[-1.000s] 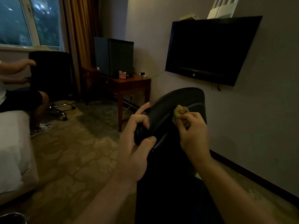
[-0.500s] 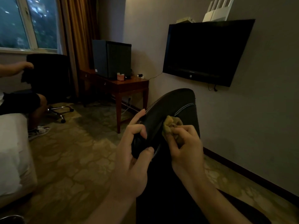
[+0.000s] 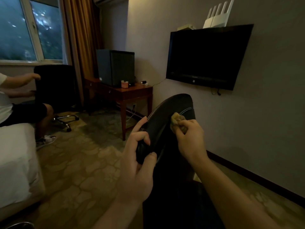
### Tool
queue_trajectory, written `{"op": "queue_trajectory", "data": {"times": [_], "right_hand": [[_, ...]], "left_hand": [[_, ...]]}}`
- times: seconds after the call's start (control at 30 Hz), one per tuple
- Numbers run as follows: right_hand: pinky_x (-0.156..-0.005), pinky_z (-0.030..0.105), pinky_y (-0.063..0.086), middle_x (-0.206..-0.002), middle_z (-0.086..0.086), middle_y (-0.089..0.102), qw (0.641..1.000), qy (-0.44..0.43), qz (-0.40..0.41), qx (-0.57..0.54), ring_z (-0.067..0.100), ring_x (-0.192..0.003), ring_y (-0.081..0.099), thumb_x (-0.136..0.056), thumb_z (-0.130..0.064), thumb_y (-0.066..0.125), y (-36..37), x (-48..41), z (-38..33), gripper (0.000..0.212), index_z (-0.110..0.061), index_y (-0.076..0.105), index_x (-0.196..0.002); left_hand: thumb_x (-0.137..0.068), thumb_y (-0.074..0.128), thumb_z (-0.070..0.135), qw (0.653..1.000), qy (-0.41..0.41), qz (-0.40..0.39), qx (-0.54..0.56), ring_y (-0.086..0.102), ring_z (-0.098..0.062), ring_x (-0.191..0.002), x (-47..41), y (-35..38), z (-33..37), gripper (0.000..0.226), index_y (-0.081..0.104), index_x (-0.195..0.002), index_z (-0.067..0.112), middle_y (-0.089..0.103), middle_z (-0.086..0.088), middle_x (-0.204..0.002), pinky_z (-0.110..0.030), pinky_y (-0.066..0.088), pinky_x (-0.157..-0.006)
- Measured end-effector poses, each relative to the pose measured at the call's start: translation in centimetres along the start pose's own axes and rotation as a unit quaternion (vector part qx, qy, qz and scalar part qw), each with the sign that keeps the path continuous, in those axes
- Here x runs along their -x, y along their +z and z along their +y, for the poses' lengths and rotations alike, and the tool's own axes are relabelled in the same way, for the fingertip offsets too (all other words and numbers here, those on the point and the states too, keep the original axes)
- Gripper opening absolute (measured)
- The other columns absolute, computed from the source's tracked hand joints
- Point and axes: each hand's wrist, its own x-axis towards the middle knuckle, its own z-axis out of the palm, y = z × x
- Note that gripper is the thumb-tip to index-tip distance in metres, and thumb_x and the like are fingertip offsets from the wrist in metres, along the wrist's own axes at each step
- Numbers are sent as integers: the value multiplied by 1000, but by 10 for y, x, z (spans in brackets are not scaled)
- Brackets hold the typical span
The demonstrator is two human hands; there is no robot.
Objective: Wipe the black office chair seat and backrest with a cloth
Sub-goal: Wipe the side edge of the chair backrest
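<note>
The black office chair's backrest (image 3: 175, 106) rises in front of me, edge-on, with white stitching near its top. My left hand (image 3: 138, 164) grips the backrest's left edge, fingers curled round it and the thumb on the near face. My right hand (image 3: 189, 138) pinches a small crumpled yellow-green cloth (image 3: 175, 119) and presses it against the backrest's upper right side. The seat lies dark and mostly hidden below my forearms.
A wall with a mounted TV (image 3: 208, 57) runs close on the right. A wooden side table (image 3: 128, 93) with a dark box stands behind. A bed (image 3: 14, 154) is at the left, where another person (image 3: 9, 103) sits by a second black chair (image 3: 56, 85).
My right hand and the cloth slid down the backrest, then back up toward its top. My left hand keeps its grip on the edge.
</note>
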Motion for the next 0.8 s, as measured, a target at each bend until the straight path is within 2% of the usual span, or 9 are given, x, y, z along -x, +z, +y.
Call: {"op": "queue_trajectory", "data": {"times": [0.07,0.13,0.2,0.3,0.47,0.6,0.73,0.8], "right_hand": [[-73,15,44,-97,-23,45,1000,-9,-19,-6,1,-85,53,-93,-30,61,0,17,-8,14,-43,59,-89],[-73,13,44,-96,-24,46,999,-24,-22,-4,-3,-85,53,-92,-30,63,1,34,-14,23,-46,52,-81],[-72,11,44,-96,-25,46,999,-46,-13,-6,-7,-84,52,-91,-30,64,0,40,-14,23,-47,52,-82],[-75,13,47,-97,-25,48,998,-53,-22,-2,-6,-86,53,-91,-32,64,-1,33,-7,10,-41,62,-93],[-74,18,49,-96,-19,49,999,-32,-9,13,3,-83,55,-94,-31,60,0,1,7,11,-30,66,-104],[-70,16,43,-96,-16,49,1000,-15,-4,16,5,-81,54,-95,-34,59,-2,-20,13,16,-25,67,-106],[-71,14,42,-99,-20,48,1000,-24,-14,-5,1,-85,53,-94,-33,59,-1,-11,13,9,-32,65,-101],[-71,13,45,-98,-24,48,999,-38,-22,-20,-4,-88,53,-93,-33,61,-1,1,11,9,-42,60,-93]], "left_hand": [[-80,51,-2,1000,4,9,6,37,-8,-141,-1,0,0,25,49,-94,18,47,16,-143,-19,41,-103],[-80,50,-4,1000,13,16,5,37,-8,-141,-1,3,1,29,49,-93,22,49,11,-143,-16,40,-102],[-80,50,-5,1000,19,15,4,37,-7,-141,0,5,0,28,48,-93,21,50,8,-141,-19,41,-103],[-81,50,-1,1000,2,12,11,36,-11,-142,0,6,-1,28,49,-93,25,49,17,-141,-34,42,-105],[-82,50,1,1000,-10,18,4,36,-6,-141,-1,6,2,28,48,-89,29,50,17,-140,-20,42,-102],[-82,50,2,1000,-11,17,-12,37,-7,-141,-2,5,0,26,48,-92,26,50,18,-139,-30,40,-101],[-82,50,2,1000,-8,12,-8,40,-8,-138,-1,3,-1,24,48,-93,23,48,18,-142,-22,44,-96],[-83,50,1,1000,-5,11,-1,40,-9,-138,-2,2,-1,26,49,-94,24,48,18,-142,-28,44,-98]]}}
